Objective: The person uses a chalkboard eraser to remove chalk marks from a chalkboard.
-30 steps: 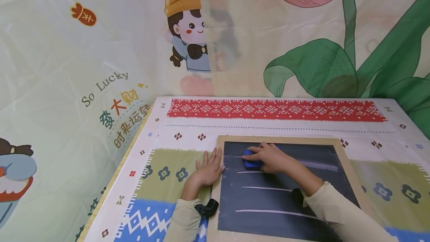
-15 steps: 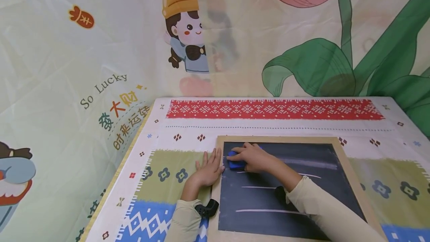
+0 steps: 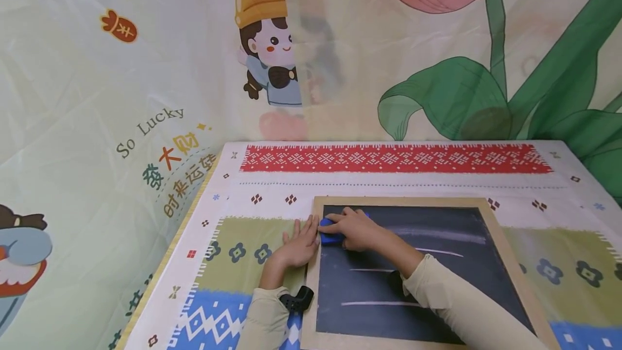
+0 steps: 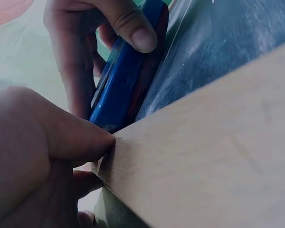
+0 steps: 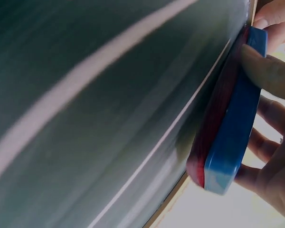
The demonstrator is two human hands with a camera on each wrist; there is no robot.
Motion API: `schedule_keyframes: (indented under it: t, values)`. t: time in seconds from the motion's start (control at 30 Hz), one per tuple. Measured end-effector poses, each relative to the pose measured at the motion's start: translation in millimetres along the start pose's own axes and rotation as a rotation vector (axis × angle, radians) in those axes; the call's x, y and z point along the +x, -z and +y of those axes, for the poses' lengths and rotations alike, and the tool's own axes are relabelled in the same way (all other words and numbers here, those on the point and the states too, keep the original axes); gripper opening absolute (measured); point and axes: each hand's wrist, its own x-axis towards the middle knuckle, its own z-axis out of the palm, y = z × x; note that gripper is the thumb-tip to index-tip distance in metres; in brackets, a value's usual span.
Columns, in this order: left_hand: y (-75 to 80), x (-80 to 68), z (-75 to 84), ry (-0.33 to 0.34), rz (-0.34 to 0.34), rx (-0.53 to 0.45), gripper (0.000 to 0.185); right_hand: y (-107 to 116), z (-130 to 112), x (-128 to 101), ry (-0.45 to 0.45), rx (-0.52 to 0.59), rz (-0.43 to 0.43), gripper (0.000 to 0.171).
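My right hand (image 3: 359, 231) grips a blue chalkboard eraser (image 3: 331, 237) with a dark red felt side. In the right wrist view, the thumb lies along one side of the eraser (image 5: 237, 123) and the fingers along the other, with the felt against the blackboard (image 3: 389, 324). The eraser is at the upper left, right by the wooden frame (image 3: 413, 201). My left hand (image 3: 296, 247) rests at the frame's left edge, fingers stretched forward. In the left wrist view, its thumb (image 4: 80, 137) presses the frame's side close to the eraser. Several chalk lines (image 3: 379, 303) cross the board.
The blackboard lies on a table with a patterned tablecloth (image 3: 262, 182). A pale smear of chalk (image 3: 437, 235) spans the board's upper part. A printed curtain (image 3: 170, 58) hangs behind the table. A black wrist device (image 3: 297, 300) sits on the left wrist.
My right hand has slid left with the eraser along the top of the board, up to the left frame. A short bit of chalk line there no longer shows. The left hand has stayed about put.
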Motion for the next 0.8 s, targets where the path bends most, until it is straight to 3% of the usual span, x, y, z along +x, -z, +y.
schedule_keyframes:
  t: [0.4,0.8]
  values:
    - [-5.3,0.6,-2.0,0.007,0.008,-0.015,0.057,-2,22,-24,-0.015,0.073,-0.01,0.06]
    - [-3.0,1.0,-3.6,0.003,0.022,0.008,0.057,-1,77,-82,-0.086,0.108,0.021,0.059]
